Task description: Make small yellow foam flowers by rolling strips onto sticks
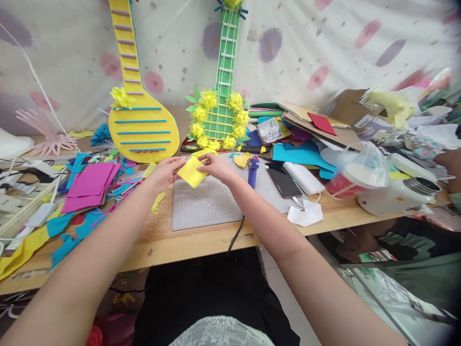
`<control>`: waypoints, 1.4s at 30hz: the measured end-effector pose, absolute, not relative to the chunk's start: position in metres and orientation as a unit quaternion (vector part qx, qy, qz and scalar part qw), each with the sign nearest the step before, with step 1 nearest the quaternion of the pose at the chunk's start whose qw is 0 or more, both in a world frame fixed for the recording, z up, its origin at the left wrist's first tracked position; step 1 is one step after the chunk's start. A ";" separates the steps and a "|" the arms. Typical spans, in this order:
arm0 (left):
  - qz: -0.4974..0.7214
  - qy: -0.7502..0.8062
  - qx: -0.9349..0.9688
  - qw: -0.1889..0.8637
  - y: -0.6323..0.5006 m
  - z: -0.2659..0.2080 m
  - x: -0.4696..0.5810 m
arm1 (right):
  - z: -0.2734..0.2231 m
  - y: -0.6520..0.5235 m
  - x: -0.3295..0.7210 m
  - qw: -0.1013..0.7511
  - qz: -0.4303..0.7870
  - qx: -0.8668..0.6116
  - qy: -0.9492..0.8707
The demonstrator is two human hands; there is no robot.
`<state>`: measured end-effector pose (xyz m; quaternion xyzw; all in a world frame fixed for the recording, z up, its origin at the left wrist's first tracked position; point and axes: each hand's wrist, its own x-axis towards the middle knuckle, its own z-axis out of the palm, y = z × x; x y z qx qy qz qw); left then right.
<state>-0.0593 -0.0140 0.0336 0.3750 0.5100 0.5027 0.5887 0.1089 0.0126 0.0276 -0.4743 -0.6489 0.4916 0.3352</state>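
Observation:
Between my two hands is a small yellow paper square, tilted above the grey cutting mat. My left hand pinches its left corner. The fingers of my right hand are closed on its right edge. More yellow paper shows just behind the square, partly covered by it. A blue glue gun stands on the mat to the right of my right hand. Beyond the hands, a yellow paper instrument and a green one ringed with yellow paper flowers lean on the wall.
Magenta sheets and blue scraps lie on the left, near a power strip. To the right are a phone, a white power bank, a bagged cup and an uncapped bottle. Another person's arm is at far right.

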 end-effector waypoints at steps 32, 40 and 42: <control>0.728 0.454 0.187 0.479 -0.017 0.005 -0.099 | -0.010 0.041 0.077 0.237 0.093 -0.475 -0.842; 0.773 0.334 0.053 0.537 -0.024 0.015 -0.125 | -0.001 0.037 0.027 0.187 0.055 -0.312 -0.930; 0.781 0.282 0.029 0.557 -0.028 0.016 -0.131 | -0.003 0.037 0.012 0.140 0.033 -0.298 -0.944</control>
